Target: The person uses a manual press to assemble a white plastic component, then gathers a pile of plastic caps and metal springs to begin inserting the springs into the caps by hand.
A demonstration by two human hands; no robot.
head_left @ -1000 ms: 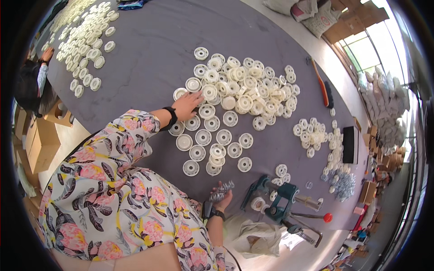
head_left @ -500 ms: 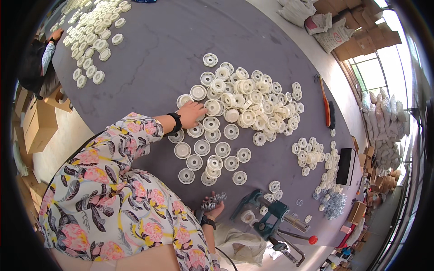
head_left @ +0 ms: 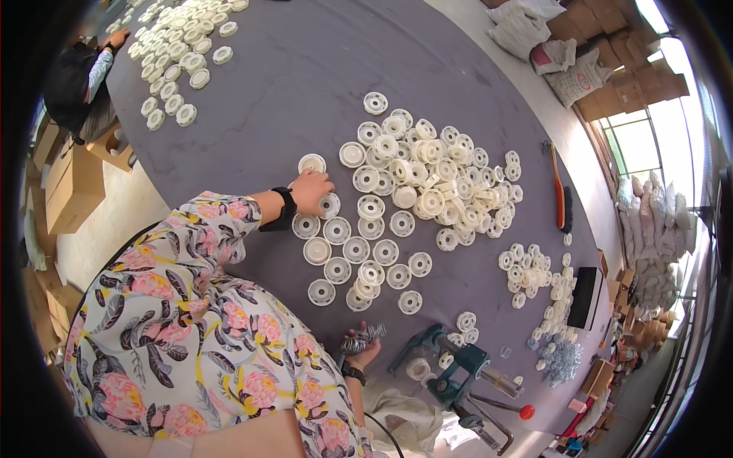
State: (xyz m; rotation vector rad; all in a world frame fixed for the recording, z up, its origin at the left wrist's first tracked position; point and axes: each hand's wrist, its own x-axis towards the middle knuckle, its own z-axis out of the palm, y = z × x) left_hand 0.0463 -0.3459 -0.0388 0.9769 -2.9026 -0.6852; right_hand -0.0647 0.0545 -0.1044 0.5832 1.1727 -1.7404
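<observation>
On the grey-purple table: what I read from the head view.
Hidden: fingertips of my left hand (head_left: 311,191) are folded down over a white disc (head_left: 329,204); contact is partly covered, I can't tell if it's a pinch or a flat press.
Left hand state: fingers held close together, curled onto the disc; black wristband (head_left: 287,206) at the wrist, floral sleeve (head_left: 221,221) behind it.
Right hand (head_left: 362,349): low in frame, half hidden by my floral torso; fingers closed around a small bunch of metal springs (head_left: 363,338).
Disc look: round white plastic cap, raised rim, hollow centre; too small for more detail.
Disc location: top-left corner of the laid-out rows of discs (head_left: 365,259), just left of the loose heap (head_left: 431,179).
Single disc (head_left: 311,162): lies alone just above my left hand.
Press tool (head_left: 456,372): teal hand press with red-knobbed lever, right of my right hand; base cut off by clutter.
Far left: another person's hand (head_left: 116,37) near a second batch of discs (head_left: 179,53); their body is mostly out of frame.
Brush (head_left: 561,195): red handle, right of heap.
</observation>
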